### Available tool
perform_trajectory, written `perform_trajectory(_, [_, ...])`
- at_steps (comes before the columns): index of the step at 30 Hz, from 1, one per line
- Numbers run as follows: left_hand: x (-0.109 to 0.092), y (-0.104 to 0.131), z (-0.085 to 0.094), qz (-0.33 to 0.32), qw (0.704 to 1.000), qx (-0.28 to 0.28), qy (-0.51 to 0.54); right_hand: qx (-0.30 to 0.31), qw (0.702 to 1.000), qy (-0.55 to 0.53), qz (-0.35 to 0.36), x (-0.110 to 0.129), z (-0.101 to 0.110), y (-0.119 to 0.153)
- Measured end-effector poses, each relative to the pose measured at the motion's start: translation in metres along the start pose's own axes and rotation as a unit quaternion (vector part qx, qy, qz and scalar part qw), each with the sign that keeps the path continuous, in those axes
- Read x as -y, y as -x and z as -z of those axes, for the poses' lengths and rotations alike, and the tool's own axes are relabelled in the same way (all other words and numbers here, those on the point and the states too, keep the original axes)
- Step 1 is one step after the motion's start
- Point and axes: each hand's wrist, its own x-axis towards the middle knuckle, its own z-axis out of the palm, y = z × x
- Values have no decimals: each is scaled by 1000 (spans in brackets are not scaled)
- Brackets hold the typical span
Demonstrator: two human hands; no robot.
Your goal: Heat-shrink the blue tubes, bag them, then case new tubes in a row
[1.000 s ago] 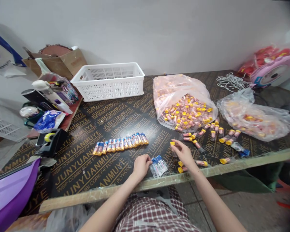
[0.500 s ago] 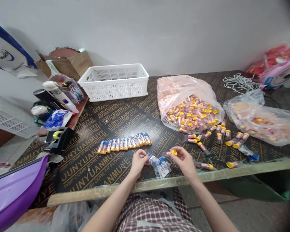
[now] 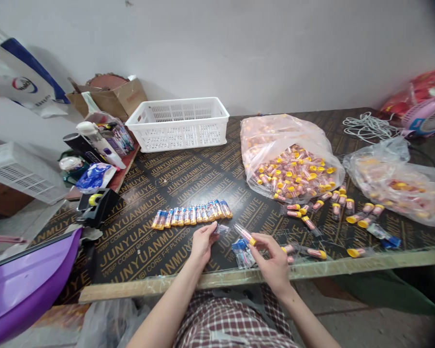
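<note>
My left hand [image 3: 203,244] pinches a small crumpled clear wrapper [image 3: 222,229] just below a row of tubes. My right hand [image 3: 271,258] holds a clear tube [image 3: 245,235] by its yellow-capped end, the tube pointing up and left. Beneath that tube, small clear packets with blue parts [image 3: 243,253] lie near the table's front edge. The row of blue-and-yellow tubes [image 3: 192,214] stretches side by side ahead of my left hand. Several loose yellow-capped tubes [image 3: 311,224] are scattered right of my right hand.
A large open bag of tubes [image 3: 293,169] stands mid-right, with another bag [image 3: 402,186] beyond it. A white basket [image 3: 181,133] sits at the back. Left are a tape dispenser [image 3: 96,205] and purple dustpan [image 3: 32,285]; a pink fan [image 3: 427,113] is far right.
The tube in my right hand has turned and now shows its clear length. My left hand has moved off the packets with a bit of wrapper. The view has shifted slightly left.
</note>
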Motion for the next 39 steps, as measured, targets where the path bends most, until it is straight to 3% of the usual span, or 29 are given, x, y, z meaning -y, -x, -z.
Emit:
perform_trajectory(9, [-1,0,2,-40,998,-24,-32,2,997,28,69,4,-8,6])
perform_trajectory(13, [3,4,1,-66,997,-25,-42,37,996,20,80,5,-10,7])
perform_trajectory(19, [4,20,-7,-44,992,102,-54,97,994,-8,53,2,-14,5])
perform_trajectory(23, [-3,29,-12,-20,987,148,-52,118,992,2,52,-2,-13,1])
perform_trajectory(27, [-8,38,-14,19,972,205,-115,126,987,43,87,-2,-11,-7])
perform_trajectory(35, [-4,48,-17,67,957,232,-159,248,963,-34,104,2,-6,-18])
perform_trajectory(39, [-3,51,-18,73,955,238,-158,258,961,-59,82,0,-6,-15])
